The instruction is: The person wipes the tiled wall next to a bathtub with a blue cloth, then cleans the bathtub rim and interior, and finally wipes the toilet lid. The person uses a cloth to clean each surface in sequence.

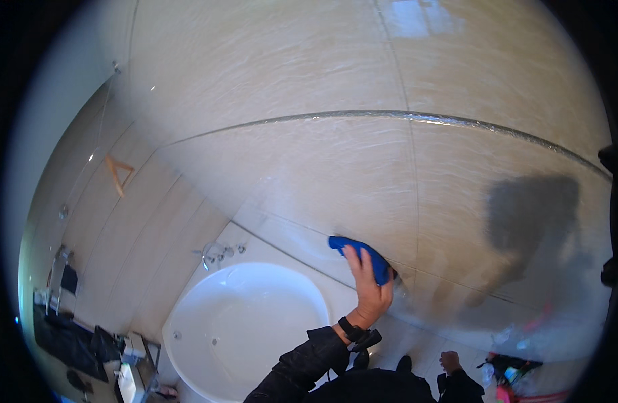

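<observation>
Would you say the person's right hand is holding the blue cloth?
No, the left hand holds the blue cloth; the right hand is apart from it.

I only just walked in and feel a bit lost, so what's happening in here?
A person in dark sleeves is in a bathroom, with their left hand holding a blue cloth up at the pale wall. Their right hand is lower down, away from the cloth; whether it holds anything is too small to tell. The white bathtub lies below and left of the cloth.
</observation>
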{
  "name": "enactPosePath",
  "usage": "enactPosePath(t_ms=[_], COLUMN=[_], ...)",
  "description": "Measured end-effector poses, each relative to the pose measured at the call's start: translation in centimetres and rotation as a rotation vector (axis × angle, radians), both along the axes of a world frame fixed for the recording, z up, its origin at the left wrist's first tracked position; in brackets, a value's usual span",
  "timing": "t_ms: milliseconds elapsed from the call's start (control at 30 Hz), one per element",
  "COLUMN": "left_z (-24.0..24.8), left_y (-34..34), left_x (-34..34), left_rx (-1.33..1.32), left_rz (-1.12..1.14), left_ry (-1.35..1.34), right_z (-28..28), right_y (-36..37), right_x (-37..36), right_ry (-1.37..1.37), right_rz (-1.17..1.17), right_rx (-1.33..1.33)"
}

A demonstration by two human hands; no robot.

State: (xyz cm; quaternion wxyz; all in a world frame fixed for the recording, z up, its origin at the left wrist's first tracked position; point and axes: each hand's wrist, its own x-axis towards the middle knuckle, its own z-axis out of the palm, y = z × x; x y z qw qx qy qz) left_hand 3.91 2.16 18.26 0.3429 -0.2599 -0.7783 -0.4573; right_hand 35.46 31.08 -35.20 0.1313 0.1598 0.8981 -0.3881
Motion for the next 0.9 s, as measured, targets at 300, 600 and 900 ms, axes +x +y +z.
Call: enactPosePath(t_ms=[300,600,900], left_z=[-8.9,-18.9,-22.1], left_y=[-3.0,-10.2,-12.2], left_x=[-1.9,1.0,10.8], left_rx=[-0.235,0.689,1.252], left_rz=[0.133,0.367,0.055], left_ry=[-0.099,-1.225,-1.728], right_z=[5.5,14.5,18.4], right_y=[-0.5,-3.2,-3.0], right_x=[-5.5,0.2,-4.1], right_ry=[-0.2,-0.637,-0.464], right_rz=[-0.088,-0.506,-0.353], right_rx=[-0.297,-0.657,-0.671])
